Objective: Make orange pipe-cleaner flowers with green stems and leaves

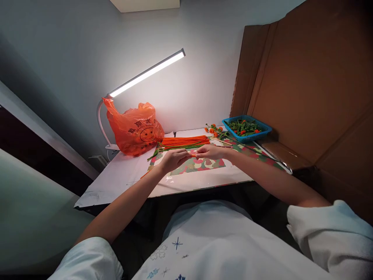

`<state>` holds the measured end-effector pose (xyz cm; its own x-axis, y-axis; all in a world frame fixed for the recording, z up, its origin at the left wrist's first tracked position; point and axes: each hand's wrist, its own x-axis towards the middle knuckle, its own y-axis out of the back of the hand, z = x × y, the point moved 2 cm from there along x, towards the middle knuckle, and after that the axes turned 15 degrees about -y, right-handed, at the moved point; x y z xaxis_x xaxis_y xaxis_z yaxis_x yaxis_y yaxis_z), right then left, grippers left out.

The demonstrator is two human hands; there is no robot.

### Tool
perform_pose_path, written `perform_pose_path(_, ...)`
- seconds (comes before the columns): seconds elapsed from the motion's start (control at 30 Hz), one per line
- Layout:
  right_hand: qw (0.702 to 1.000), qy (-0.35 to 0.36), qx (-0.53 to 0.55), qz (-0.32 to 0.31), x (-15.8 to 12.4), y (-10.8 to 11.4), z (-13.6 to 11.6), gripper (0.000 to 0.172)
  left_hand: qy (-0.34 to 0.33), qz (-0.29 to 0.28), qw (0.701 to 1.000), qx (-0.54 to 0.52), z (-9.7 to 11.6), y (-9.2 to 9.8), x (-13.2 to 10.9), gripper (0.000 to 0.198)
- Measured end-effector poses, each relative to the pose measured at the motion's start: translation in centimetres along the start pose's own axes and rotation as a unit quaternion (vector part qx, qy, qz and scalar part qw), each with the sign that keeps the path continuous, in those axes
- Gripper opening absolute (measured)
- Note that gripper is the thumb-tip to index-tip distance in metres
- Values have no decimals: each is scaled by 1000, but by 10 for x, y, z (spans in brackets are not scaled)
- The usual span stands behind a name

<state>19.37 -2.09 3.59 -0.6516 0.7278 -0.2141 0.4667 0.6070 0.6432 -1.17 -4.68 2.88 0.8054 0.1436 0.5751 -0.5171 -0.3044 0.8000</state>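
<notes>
Both hands meet above the near part of the tabletop [171,188], fingers curled inward. The left hand [176,158] and the right hand [210,152] pinch a small orange piece [192,155] between them; most of it is hidden by the fingers, so its full shape cannot be told. Under the hands lies a flat sheet [204,165] in a blotchy camouflage pattern of green, red and cream. Just beyond, a bundle of long, thin, matte orange pipe cleaners [186,140] lies side by side, with slender green stems [182,147] along its near edge. The tabletop is white and smooth, glossy toward the front.

At the back right, a blue plastic basket [264,134], its sides pierced with small openings, holds a tangle of green leafy pieces [241,126] dotted with orange heads. Just left of it sits a loose cluster of round orange flowers [214,130], ruffled and full. On the left stands a thin, crinkled orange plastic bag [128,128], bulging and printed with dark characters and a smiling face; its contents cannot be made out. Behind it curves the white neck of a lit bar lamp [148,73]. Creased brown cardboard [314,81] rises on the right.
</notes>
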Motion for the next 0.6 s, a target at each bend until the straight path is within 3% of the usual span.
perform_pose_path(0.17,986,65,-115,104,-1,-11,-1,23,138,-41,980,-136,-4,-2,-2,25)
perform_pose_path(0.27,960,129,-191,160,-1,-18,1,20,214,-76,945,-237,-8,-7,-3,28)
perform_pose_path(0.4,917,174,-283,222,-2,-25,7,26,264,-112,889,-356,-15,-15,-6,34)
perform_pose_path(0.5,895,201,-329,223,0,-31,12,33,291,-146,827,-459,-18,-21,-8,35)
perform_pose_path(0.6,895,217,-337,194,3,-40,19,37,334,-190,735,-558,-19,-29,-14,31)
